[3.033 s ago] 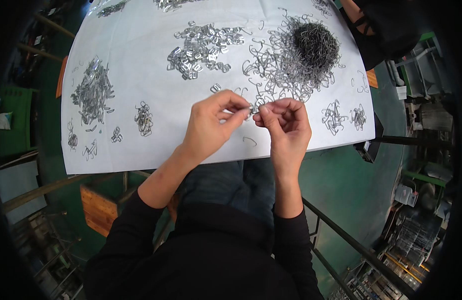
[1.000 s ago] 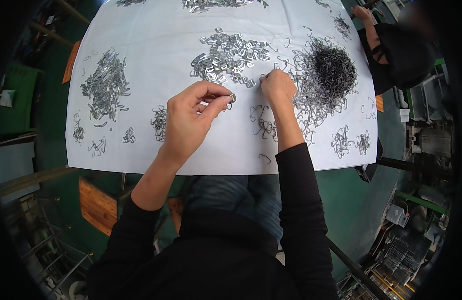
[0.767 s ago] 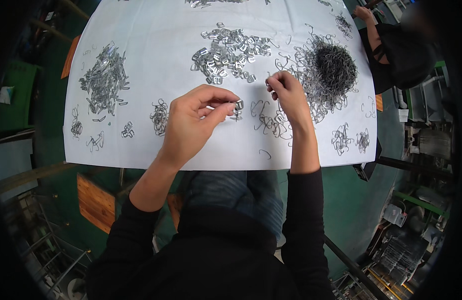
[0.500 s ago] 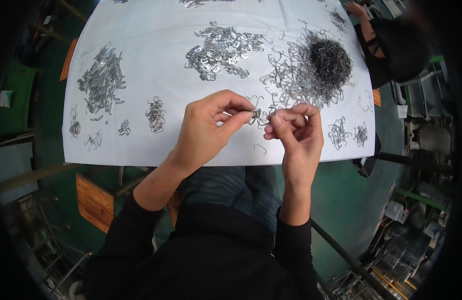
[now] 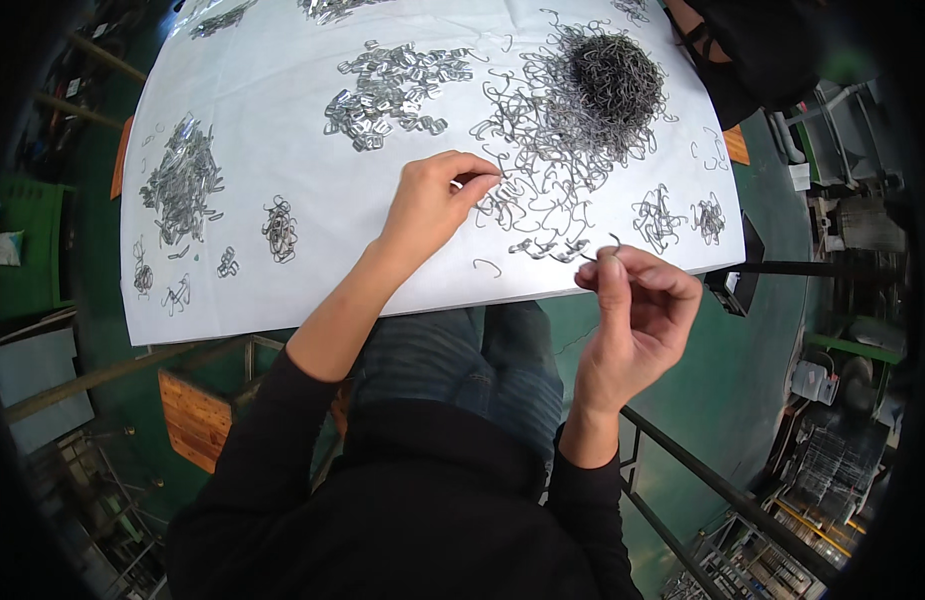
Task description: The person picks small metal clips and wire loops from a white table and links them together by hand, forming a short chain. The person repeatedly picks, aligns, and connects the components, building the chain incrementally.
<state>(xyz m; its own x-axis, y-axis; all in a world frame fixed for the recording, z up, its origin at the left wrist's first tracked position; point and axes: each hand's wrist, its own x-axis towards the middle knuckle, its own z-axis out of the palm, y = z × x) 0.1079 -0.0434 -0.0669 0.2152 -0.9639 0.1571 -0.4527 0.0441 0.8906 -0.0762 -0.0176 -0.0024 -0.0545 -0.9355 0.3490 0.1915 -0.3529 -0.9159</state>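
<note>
Fingers [image 5: 610, 272] of the right hand [image 5: 632, 320] pinch one small wire hook [image 5: 612, 240], held up just off the near desk edge; left hand [image 5: 432, 205] fingers pinch another thin wire piece [image 5: 487, 178] over the loose hooks. White-covered desk [image 5: 282, 290] — dark tangled wire heap [image 5: 607, 80] far right, flat metal clips [image 5: 387, 95] centre, more piles left. Green floor [image 5: 682, 400] below, railing [image 5: 702, 480] right. Another person at the top right, mostly cut off. Rim dark — room clutter hard to make out.
</note>
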